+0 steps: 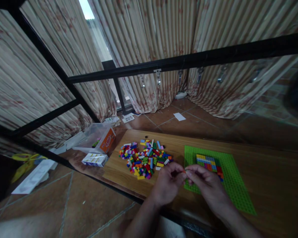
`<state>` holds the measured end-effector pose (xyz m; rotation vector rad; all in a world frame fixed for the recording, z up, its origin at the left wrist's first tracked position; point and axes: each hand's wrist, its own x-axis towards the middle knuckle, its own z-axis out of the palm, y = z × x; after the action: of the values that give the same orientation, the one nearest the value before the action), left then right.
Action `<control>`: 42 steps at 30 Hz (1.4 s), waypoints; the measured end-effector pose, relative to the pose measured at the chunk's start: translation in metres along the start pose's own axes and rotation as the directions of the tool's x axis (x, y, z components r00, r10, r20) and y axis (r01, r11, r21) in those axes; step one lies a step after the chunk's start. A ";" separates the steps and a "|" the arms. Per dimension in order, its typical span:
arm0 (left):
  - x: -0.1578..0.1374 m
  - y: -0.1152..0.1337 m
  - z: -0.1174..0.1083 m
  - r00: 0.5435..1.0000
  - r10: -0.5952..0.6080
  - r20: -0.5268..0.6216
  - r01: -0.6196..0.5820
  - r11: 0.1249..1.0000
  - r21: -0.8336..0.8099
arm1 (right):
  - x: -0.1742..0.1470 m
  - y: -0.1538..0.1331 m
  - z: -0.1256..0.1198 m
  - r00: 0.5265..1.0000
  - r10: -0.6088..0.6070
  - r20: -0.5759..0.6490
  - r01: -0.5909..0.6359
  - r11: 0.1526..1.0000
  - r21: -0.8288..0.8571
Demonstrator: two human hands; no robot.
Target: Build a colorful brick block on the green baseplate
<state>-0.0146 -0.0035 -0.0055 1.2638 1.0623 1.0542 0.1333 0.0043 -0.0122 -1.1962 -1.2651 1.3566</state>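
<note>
My left hand [169, 183] and my right hand [205, 182] meet fingertip to fingertip above the near left part of a green baseplate [234, 180]. Both are closed in a pinch around a small reddish toy brick [184, 171], mostly covered by the fingers; its exact shape is hidden. Just beyond my right hand, a block of joined multicoloured bricks [206, 161] sits on the baseplate, partly hidden by that hand. To the left of my left hand lies a loose pile of coloured toy bricks [145, 161].
The wooden board [164, 195] bears the pile and baseplate. Left of it stand a clear plastic box [95, 134] with an orange label and a small white carton [94, 159]. A black metal rail [151, 67] with hanging clips crosses in front of curtains. White paper [179, 116] lies on the tiled floor.
</note>
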 end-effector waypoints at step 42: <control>0.040 -0.016 0.063 0.975 0.139 0.173 -0.220 0.708 0.671 | 0.016 0.017 -0.136 0.900 -0.158 -0.407 -0.244 0.591 -0.769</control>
<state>0.0556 0.0230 -0.0215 2.0418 1.3229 0.7191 0.2659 0.0362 -0.0312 -2.0370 -1.5556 0.3949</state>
